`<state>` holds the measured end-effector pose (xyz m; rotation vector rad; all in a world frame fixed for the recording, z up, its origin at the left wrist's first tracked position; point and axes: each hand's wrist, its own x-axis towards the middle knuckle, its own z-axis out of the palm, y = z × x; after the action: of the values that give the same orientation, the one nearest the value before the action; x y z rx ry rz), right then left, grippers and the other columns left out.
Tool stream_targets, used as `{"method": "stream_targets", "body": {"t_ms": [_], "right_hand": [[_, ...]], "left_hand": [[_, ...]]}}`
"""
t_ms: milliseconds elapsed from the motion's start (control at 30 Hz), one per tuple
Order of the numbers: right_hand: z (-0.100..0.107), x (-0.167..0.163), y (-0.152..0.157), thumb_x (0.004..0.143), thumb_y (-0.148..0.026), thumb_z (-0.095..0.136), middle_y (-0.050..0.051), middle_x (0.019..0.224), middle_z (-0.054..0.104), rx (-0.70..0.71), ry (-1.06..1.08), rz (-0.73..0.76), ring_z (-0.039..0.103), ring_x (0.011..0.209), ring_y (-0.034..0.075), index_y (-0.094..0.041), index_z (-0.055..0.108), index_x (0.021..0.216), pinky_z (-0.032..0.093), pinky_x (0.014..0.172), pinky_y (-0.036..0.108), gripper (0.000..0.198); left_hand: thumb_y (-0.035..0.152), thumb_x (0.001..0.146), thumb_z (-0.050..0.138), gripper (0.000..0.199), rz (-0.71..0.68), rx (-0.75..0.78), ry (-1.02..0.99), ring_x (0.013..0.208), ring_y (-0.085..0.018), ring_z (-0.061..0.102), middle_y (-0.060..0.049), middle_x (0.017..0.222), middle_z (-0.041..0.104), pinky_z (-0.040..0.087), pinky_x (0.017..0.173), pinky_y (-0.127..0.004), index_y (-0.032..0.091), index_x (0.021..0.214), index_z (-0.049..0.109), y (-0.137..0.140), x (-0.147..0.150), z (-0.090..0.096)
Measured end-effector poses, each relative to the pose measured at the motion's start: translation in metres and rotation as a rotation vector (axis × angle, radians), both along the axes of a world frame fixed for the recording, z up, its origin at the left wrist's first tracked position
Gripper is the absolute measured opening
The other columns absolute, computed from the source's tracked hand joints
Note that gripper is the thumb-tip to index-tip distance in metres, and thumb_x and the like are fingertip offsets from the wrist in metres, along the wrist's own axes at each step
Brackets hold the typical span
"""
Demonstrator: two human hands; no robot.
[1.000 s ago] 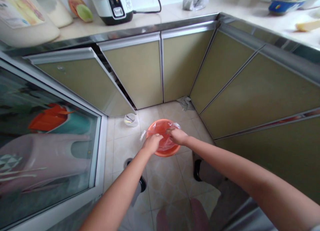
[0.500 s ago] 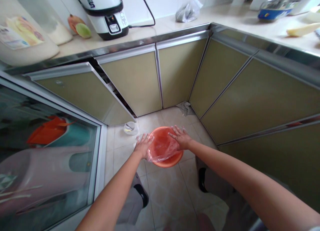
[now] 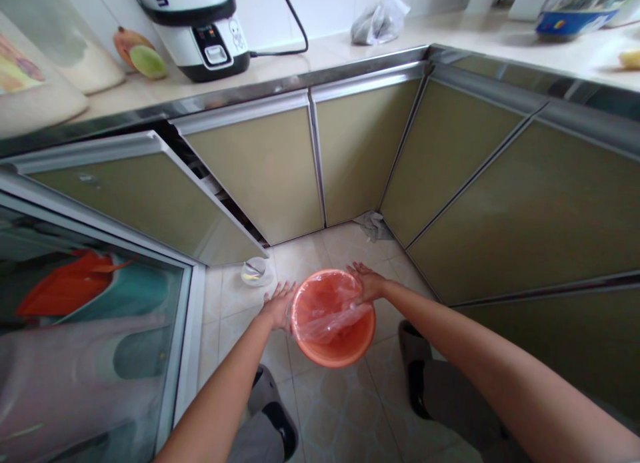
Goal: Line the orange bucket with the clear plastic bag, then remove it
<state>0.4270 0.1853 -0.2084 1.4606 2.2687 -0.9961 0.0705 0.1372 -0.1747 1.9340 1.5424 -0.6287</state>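
Observation:
An orange basin (image 3: 345, 353) sits low in front of me, between my feet. A sheet of clear plastic film (image 3: 325, 324) stretches over part of its mouth, with a loose edge sagging across the front half. Flat against the basin's left side is my left hand (image 3: 279, 308), fingers stretched out, the film's edge by its palm. My right hand (image 3: 369, 284) lies at the right rim with its fingers spread outward and its thumb side against the film. Neither hand is closed round anything.
A clear plastic tub (image 3: 257, 272) stands on the floor by an ajar cabinet door (image 3: 145, 189). A grey cloth (image 3: 374, 226) lies in the corner. A glass door (image 3: 100, 343) borders the left. Above, the counter holds a rice cooker (image 3: 213, 49) and a plastic bag (image 3: 380, 24).
The basin now looks larger and lower in view. My left hand has moved from over the rim to its outer left side, and the film lies closer over the basin's back half.

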Motion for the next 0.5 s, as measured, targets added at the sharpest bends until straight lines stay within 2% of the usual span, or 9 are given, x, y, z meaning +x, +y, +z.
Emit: {"method": "stream_targets", "body": {"t_ms": [133,233,333,433,500], "right_hand": [[0.011,-0.004,-0.003,0.058,-0.067,0.091,0.021,0.175,-0.011,-0.002,-0.013,-0.061,-0.003,0.163,0.042,-0.023,0.005,0.173,0.017,0.125,0.064,0.15],[0.025,-0.009,-0.003,0.056,-0.065,0.092,0.015,0.175,-0.019,0.113,-0.001,-0.075,-0.009,0.161,0.046,-0.034,0.007,0.172,0.012,0.118,0.078,0.147],[0.033,-0.013,0.004,0.056,-0.062,0.093,0.013,0.176,-0.02,0.216,0.047,-0.085,-0.014,0.16,0.047,-0.038,0.012,0.171,0.007,0.117,0.08,0.143],[0.026,-0.017,0.019,0.057,-0.06,0.094,0.013,0.176,-0.018,0.202,0.09,-0.192,-0.013,0.161,0.046,-0.039,0.011,0.171,0.009,0.118,0.079,0.143],[0.013,-0.019,0.029,0.059,-0.061,0.093,0.013,0.176,-0.017,0.143,0.124,-0.316,-0.01,0.161,0.044,-0.039,0.01,0.171,0.014,0.119,0.077,0.141]], "left_hand": [[0.033,0.052,0.096,0.155,0.087,0.051,0.018,0.16,-0.047,-0.014,-0.021,0.175,-0.012,0.018,0.115,-0.081,0.032,0.17,-0.003,-0.002,0.002,0.002],[0.026,0.059,0.093,0.144,0.127,0.174,0.038,0.16,-0.045,-0.016,-0.016,0.176,-0.014,0.015,0.115,-0.081,0.037,0.17,0.002,-0.004,-0.001,0.005],[0.016,0.061,0.09,0.14,0.209,0.289,0.014,0.161,-0.043,-0.015,-0.013,0.177,-0.014,0.016,0.118,-0.079,0.039,0.17,0.005,0.0,-0.008,0.003],[0.011,0.063,0.085,0.137,0.322,0.319,-0.095,0.161,-0.043,-0.013,-0.014,0.177,-0.013,0.019,0.12,-0.075,0.038,0.17,0.004,0.012,-0.019,-0.008],[0.009,0.066,0.081,0.131,0.418,0.292,-0.207,0.163,-0.042,-0.006,-0.017,0.178,-0.004,0.023,0.123,-0.067,0.033,0.171,0.007,0.023,-0.027,-0.02]]}}
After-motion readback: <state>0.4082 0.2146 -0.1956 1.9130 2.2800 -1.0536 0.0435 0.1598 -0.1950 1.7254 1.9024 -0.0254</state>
